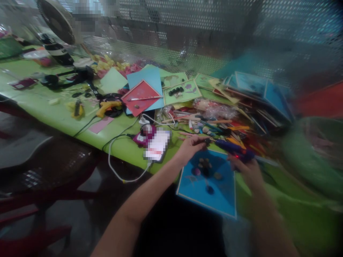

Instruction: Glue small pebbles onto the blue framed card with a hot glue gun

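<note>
My right hand (245,167) is wrapped round a blue glue gun (234,148) with a small red light on its side. Its nozzle points left, toward my left hand (193,144). The fingers of that hand are closed in a pinch on a small dark stone (207,140), right at the nozzle tip. Below both hands lies a blue picture board (222,203) with a pale edge, at the table's front. On it are a cluster of pebbles (205,163), a purple round piece (196,172) and a dark round piece (209,190), partly in shadow.
A phone (158,144) with a white cable lies left of my arm. Behind are pencils and sticks (209,119), a red board (142,97), a green board (182,91) and stacked blue boards (252,85). A green basket (313,153) stands right; a fan (56,19) is far left.
</note>
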`<state>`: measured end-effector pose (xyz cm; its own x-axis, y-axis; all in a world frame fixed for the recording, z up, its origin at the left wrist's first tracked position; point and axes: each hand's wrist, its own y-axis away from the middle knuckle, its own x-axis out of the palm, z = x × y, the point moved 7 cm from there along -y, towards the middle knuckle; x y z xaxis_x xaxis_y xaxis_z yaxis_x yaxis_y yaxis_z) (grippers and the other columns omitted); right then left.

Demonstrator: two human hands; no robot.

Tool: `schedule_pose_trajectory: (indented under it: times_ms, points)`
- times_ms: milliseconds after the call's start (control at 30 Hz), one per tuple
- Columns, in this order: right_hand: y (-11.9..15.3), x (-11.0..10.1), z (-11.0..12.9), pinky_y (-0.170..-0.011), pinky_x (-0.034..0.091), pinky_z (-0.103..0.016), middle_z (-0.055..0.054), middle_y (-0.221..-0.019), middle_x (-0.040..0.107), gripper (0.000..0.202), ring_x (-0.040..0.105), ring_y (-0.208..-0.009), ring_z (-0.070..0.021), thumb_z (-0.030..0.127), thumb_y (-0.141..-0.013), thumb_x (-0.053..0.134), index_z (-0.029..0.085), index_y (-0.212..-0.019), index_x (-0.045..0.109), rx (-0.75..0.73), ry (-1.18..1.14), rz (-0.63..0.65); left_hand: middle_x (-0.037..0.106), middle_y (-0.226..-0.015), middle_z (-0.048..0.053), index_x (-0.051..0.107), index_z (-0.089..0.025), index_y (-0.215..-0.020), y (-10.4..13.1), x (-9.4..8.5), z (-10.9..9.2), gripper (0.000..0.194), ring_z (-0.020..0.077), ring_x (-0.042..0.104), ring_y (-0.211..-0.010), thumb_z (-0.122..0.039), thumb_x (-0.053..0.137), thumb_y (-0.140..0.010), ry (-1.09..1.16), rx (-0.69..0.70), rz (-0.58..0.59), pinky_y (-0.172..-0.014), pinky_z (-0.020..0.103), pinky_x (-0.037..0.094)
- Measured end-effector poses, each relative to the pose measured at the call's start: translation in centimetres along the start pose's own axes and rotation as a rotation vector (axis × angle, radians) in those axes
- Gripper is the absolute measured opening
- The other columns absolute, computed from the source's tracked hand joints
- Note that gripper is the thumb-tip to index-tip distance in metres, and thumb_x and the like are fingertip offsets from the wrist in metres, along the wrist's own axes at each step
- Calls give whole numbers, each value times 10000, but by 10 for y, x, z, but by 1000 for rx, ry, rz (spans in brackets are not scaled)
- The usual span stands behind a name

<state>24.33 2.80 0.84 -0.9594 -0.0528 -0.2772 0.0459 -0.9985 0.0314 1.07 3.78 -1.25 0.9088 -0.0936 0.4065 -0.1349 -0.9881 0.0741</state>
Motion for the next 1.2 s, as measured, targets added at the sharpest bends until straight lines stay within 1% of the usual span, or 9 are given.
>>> schedule_pose_trajectory:
  times_ms: [133,267,400,500,667,767,833,1033,1200]
  points:
    - [1,2,1,-471,458,-300,-8,-512,605,476,537,-475,-158,675,-648,849,225,-643,692,8,8,30,771,-961,80,798,-142,-1138,-1,-1,1,438,160,664,-844,-322,869,-745,17,4,-6,-863,292,519]
    - [2,6,-2,-468,467,-297,-9,-536,629,460,547,-486,-160,664,-663,844,230,-650,692,23,15,82,764,-914,70,794,-133,-1146,-2,-1,2,444,146,653,-811,-341,860,-759,33,15,0,-859,290,511]
    - [1,3,-5,-465,454,-287,-5,-542,623,448,536,-483,-148,637,-654,863,220,-663,700,16,-10,38,771,-960,78,793,-144,-1159,-2,0,3,458,169,679,-869,-354,864,-759,47,11,9,-881,302,517]
    - [1,2,-6,-471,452,-280,7,-516,594,446,534,-479,-142,629,-668,859,214,-657,698,11,-7,36,777,-1000,80,797,-154,-1155,-2,0,3,458,177,692,-906,-352,872,-749,64,8,11,-899,303,525]
    - [4,6,-7,-474,480,-290,-22,-603,677,437,563,-516,-161,618,-680,856,202,-739,736,33,15,97,785,-1006,81,799,-151,-1161,-2,0,3,460,164,690,-890,-346,872,-751,54,9,7,-910,295,532]
    - [3,3,-8,-483,493,-295,-33,-640,703,422,572,-530,-166,601,-680,862,206,-750,732,32,8,67,784,-992,75,801,-154,-1159,-2,-1,3,451,164,689,-890,-337,868,-753,44,13,2,-914,298,532]
    - [2,1,-9,-481,490,-295,-23,-600,674,420,564,-519,-164,602,-676,861,211,-717,712,20,3,32,782,-979,72,805,-156,-1149,-2,-1,3,446,165,690,-886,-334,871,-746,51,15,-7,-906,302,535]
    - [2,2,-6,-464,478,-293,-10,-561,637,426,549,-498,-160,613,-667,857,219,-682,696,22,3,42,783,-985,75,811,-162,-1129,-2,-1,3,435,171,692,-890,-338,878,-737,65,15,-3,-898,304,537]
    - [1,-3,-2,-473,461,-286,-5,-527,617,423,548,-483,-153,605,-645,871,214,-674,714,11,-4,-25,785,-1034,87,813,-162,-1122,-1,1,1,440,178,694,-919,-324,889,-720,71,7,10,-908,305,541]
